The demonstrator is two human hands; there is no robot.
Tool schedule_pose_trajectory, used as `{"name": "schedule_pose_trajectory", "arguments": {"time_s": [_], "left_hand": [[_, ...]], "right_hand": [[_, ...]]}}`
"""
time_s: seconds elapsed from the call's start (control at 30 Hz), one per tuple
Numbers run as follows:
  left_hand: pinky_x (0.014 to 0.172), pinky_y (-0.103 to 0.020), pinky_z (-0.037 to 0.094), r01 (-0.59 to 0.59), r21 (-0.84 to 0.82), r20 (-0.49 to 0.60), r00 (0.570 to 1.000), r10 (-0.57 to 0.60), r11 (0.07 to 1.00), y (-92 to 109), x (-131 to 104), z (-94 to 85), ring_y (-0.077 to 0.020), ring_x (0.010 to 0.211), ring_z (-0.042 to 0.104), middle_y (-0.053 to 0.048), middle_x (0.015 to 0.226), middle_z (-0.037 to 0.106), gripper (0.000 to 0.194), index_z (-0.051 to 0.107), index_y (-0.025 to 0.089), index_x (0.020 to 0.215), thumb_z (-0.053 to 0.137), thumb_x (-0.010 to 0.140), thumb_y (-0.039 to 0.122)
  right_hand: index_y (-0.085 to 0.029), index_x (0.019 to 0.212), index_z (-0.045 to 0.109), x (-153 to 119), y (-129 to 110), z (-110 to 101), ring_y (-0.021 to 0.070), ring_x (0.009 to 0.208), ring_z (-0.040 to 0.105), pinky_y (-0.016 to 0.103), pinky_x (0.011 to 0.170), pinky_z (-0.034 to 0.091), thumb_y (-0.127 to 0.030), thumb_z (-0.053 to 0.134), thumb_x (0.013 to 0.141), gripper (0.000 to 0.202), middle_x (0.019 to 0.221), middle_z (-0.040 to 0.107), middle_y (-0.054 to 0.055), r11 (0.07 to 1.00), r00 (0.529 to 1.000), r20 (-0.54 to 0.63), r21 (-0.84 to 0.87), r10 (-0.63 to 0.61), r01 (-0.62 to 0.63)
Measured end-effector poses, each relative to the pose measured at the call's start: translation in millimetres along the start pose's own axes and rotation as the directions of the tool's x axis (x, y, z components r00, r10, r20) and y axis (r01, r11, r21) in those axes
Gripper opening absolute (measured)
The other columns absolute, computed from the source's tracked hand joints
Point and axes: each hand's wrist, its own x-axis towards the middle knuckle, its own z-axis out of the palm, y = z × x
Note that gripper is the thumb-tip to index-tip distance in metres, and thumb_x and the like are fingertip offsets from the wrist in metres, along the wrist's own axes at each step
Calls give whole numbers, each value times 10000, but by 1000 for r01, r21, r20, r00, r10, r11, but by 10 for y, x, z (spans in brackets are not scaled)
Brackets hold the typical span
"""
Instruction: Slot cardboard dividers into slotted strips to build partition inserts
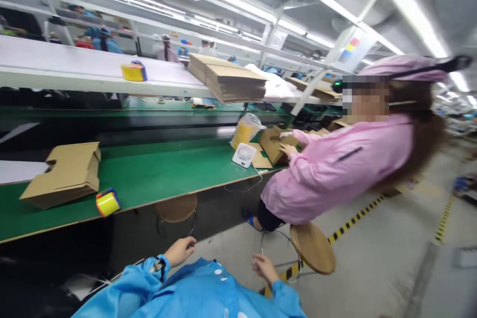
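Observation:
My left hand hovers in front of the green workbench edge, palm turned inward, fingers loosely bent and holding nothing. Level with it on the right, my right hand hangs before my blue smock, its fingers half curled, with no object visible in it. Neither hand touches the bench. A folded cardboard box lies on the bench to the left. Beside it, at the front edge, sits a yellow tape roll with blue and red edges.
A co-worker in pink handles a cardboard box on the right. Near it stand a small white fan and a yellow-filled plastic bag. Stools stand by the bench. The shelf above holds stacked cardboard and a tape roll.

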Motion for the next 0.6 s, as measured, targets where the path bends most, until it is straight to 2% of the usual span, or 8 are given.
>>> {"name": "schedule_pose_trajectory", "arguments": {"time_s": [0.1,0.17,0.33,0.37,0.4,0.47,0.53,0.6], "left_hand": [[946,-367,451,38,-15,-129,991,-40,999,-118,27,-305,-270,1008,633,-88,1014,706,410,659,203,972,535,706,489],[954,-326,455,69,-52,-220,972,-79,996,-283,2,-361,-239,1018,635,-76,1053,703,426,650,197,1009,497,735,485],[897,-347,516,158,-258,-366,897,-248,953,-871,-45,-227,-268,946,667,-82,951,725,531,656,196,920,524,644,630],[889,-355,523,175,-298,-386,877,-286,938,-961,-40,-204,-277,936,671,-82,931,727,549,653,202,888,545,605,660],[885,-362,528,187,-335,-409,854,-321,923,-1029,-27,-191,-284,930,673,-84,918,729,569,648,206,860,559,572,688],[886,-377,532,197,-395,-466,799,-380,897,-1091,25,-202,-294,925,677,-88,903,729,611,638,212,826,570,523,738],[889,-382,535,185,-435,-519,749,-413,881,-1075,112,-252,-296,925,680,-88,893,729,637,635,214,820,561,516,768],[883,-374,541,167,-452,-551,720,-421,876,-1012,217,-335,-291,924,684,-84,882,731,637,640,215,832,557,530,770]], "right_hand": [[-183,756,634,593,-851,-162,206,639,648,374,696,531,-234,625,720,63,616,621,3,971,970,-102,-115,-222,211],[-185,761,647,897,-1570,-331,232,738,663,409,809,518,-233,618,668,108,696,669,37,899,894,-132,-166,-428,405],[-208,950,681,1099,-3361,-614,231,994,625,425,984,444,-362,585,753,268,1029,702,74,583,575,-108,-242,-811,776],[-201,987,678,1079,-3633,-605,225,965,636,420,952,469,-376,561,795,285,1029,703,83,412,407,-83,-302,-910,860],[-201,1010,673,1058,-3860,-570,213,936,644,404,922,488,-375,539,827,286,1013,705,83,268,266,-54,-340,-962,901],[-200,1031,666,1046,-4172,-430,192,906,653,370,880,511,-346,506,874,268,986,710,77,63,82,38,-359,-996,931],[-198,1022,664,1104,-4309,-223,178,899,657,345,856,521,-303,493,889,241,965,714,71,-36,16,159,-316,-987,948],[-190,1004,666,1240,-4322,21,174,897,661,335,844,526,-272,492,887,224,948,716,72,-72,5,288,-255,-958,964]]}}
